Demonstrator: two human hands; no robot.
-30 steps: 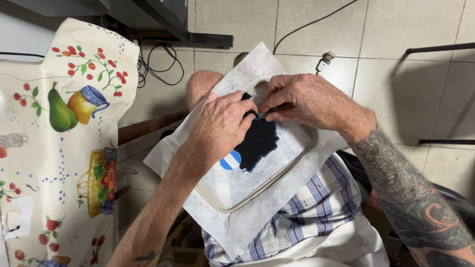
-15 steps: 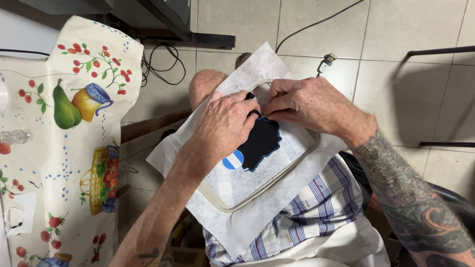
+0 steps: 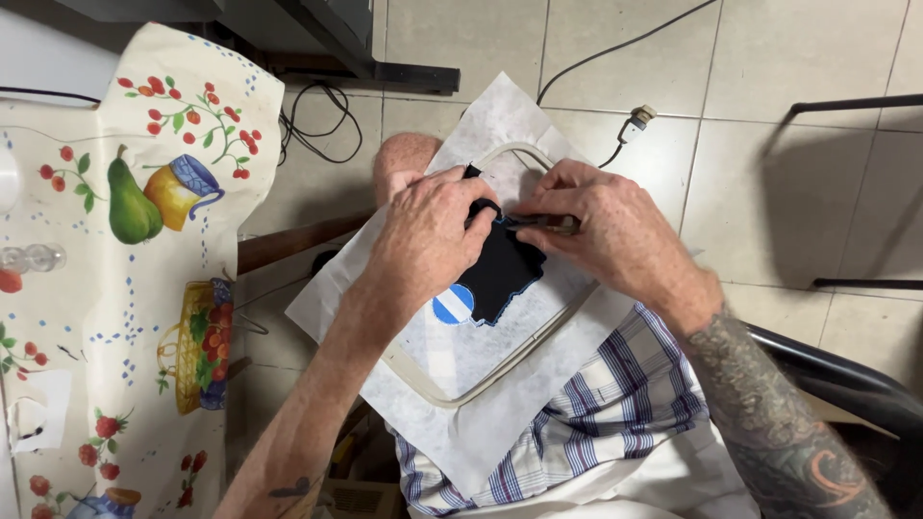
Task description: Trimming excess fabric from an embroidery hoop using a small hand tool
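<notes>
A cream embroidery hoop (image 3: 423, 380) lies across my lap, stretching white backing fabric (image 3: 481, 432). On it sits a black embroidered patch (image 3: 505, 274) with a light blue edge and a round blue-and-white emblem (image 3: 452, 305). My left hand (image 3: 423, 235) pinches the upper edge of the black patch. My right hand (image 3: 601, 235) is closed on a small dark tool (image 3: 548, 223), whose tip meets the patch edge beside my left fingers. The top of the patch is hidden under my fingers.
A table with a fruit-printed oilcloth (image 3: 125, 288) stands at the left. Tiled floor with black cables (image 3: 317, 125) and a plug (image 3: 635, 120) lies beyond my knee. A dark chair frame (image 3: 846, 106) is at the right. I wear plaid shorts (image 3: 596, 413).
Both hands stay on the patch's upper edge, shifting slightly along it. The hoop holds its place on my lap; the view has drifted a little.
</notes>
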